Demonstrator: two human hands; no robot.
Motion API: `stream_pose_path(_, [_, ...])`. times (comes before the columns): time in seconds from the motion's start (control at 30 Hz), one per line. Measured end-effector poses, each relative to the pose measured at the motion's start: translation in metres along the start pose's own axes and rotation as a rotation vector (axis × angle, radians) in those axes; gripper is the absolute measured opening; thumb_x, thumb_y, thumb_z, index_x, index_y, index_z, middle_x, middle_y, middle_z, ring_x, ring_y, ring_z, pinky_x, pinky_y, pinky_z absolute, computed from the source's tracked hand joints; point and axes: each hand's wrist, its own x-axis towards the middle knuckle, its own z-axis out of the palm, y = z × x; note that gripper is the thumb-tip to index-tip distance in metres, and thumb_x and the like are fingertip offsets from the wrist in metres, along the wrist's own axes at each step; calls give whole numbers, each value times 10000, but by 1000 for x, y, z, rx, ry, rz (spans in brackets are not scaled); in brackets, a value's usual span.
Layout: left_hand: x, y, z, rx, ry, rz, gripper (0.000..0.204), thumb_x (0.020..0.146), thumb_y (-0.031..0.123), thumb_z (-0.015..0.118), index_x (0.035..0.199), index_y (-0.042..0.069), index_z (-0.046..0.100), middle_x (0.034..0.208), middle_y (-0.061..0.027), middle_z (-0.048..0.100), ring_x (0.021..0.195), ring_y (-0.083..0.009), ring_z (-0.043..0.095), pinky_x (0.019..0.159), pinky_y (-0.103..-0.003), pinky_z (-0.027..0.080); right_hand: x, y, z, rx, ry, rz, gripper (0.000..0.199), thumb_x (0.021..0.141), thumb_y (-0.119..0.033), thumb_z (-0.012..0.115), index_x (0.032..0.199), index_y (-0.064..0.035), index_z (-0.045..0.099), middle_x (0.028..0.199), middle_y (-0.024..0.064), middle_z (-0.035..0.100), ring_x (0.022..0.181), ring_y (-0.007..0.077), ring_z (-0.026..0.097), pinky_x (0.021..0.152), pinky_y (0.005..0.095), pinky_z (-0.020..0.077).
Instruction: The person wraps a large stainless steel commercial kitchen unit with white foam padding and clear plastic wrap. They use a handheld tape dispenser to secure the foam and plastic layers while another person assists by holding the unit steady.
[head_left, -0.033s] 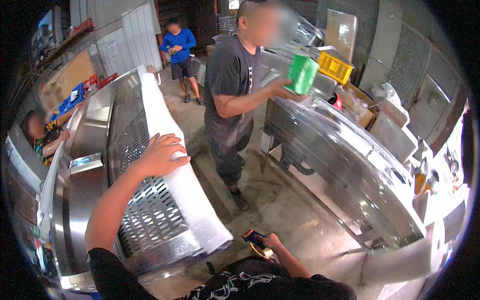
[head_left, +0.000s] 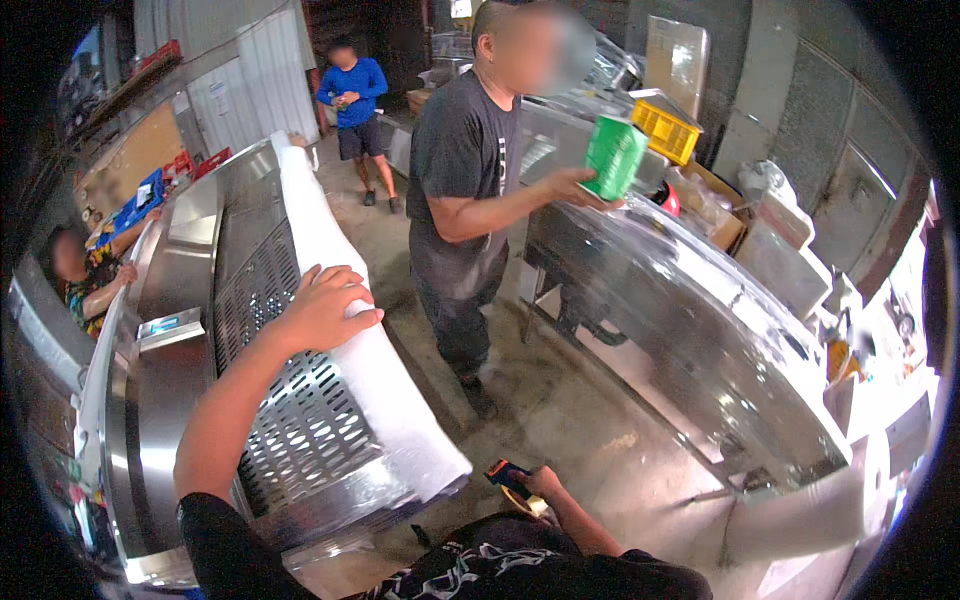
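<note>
My left hand [head_left: 328,308] lies over the white foam sheet [head_left: 392,400] along the long edge of a stainless steel unit, its fingers spread on the foam. Under my forearm is the unit's slotted metal panel [head_left: 310,410]. Low in front of my body, my right hand [head_left: 545,484] is closed around a dark tape dispenser [head_left: 508,472] with orange parts. A roll of tape [head_left: 524,500] shows beneath it.
A co-worker in dark clothes [head_left: 462,150] stands ahead, holding a green package [head_left: 613,158]. Another, in blue [head_left: 355,90], stands farther back; a third [head_left: 95,285] is across the unit. A plastic-wrapped steel unit [head_left: 680,340] and yellow crate [head_left: 665,130] are at right.
The co-worker's green package has shifted slightly right and down, turning a little. My left hand stays on the foam, and my right hand still holds the tape dispenser.
</note>
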Motion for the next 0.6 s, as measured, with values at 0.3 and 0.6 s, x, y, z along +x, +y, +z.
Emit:
stream_pose_path(0.3, [8,-4,5,107,-27,0,626,958,678,518,1079,119,773,1270,-142,647,1341,-291,475,1146,-557,231,-49,18,62,140,101,68,692,836,-651,732,832,40,753,814,226,740,776,375,730,723,458,541])
stream_pose_path(0.6, [17,-6,-5,142,-88,-85,709,974,715,448,1181,122,776,1293,-145,636,1341,-305,470,1118,-546,269,-54,36,59,311,-58,131,611,828,-563,837,875,43,770,770,60,711,693,156,608,663,381,506])
